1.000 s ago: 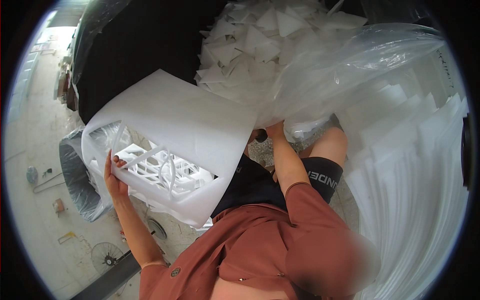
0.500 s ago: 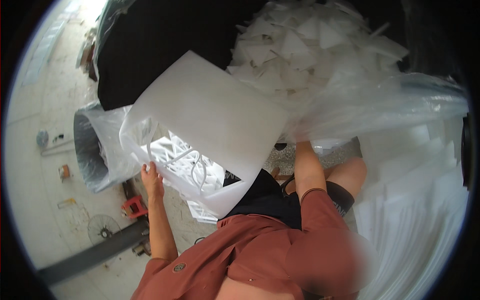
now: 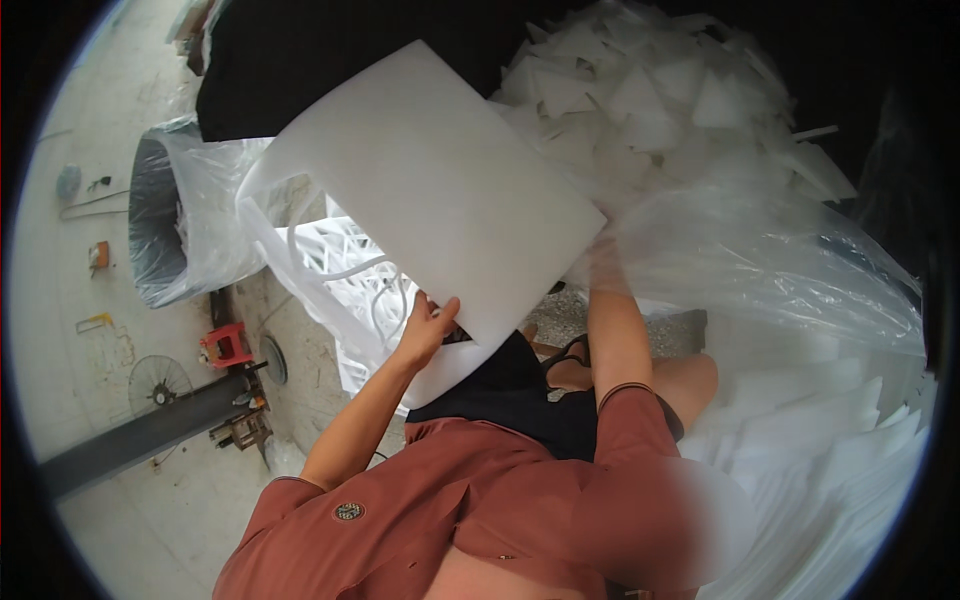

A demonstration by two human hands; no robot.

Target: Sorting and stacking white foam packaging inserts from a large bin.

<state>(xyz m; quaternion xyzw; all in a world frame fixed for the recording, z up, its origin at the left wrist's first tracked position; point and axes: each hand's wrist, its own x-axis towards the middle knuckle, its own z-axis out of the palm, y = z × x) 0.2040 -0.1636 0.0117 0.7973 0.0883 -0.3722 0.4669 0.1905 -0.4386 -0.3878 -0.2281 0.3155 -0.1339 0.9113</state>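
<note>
Foam sheet (image 3: 430, 190): 1, white, w/ a big hole; in front of the person's tummy, tilted. Lap prob. helps prop it up.
L hand (image 3: 430, 328): 1, at the sheet's hole, low down, fingers a bit bent. Can't tell if it grips; maybe there bc the hole makes an edge to grab.
R hand (image 3: 605, 255): 1, by the sheet's R corner, blurry behind plastic. Can't tell if open or closed; maybe there to keep the corner steady.
Thin strips (image 3: 335, 262): lots, seen thru the sheet's hole, too mixed up to count.
Pile of bits (image 3: 640, 105): 1 pile, up & R of sheet, too many bits to count. Clear plastic (image 3: 760, 250) lies by it, prob. to keep bits together.
Fan (image 3: 160, 388): 1, down & L of sheet.
Red thing (image 3: 228, 345): 1, also down & L of sheet.
</note>
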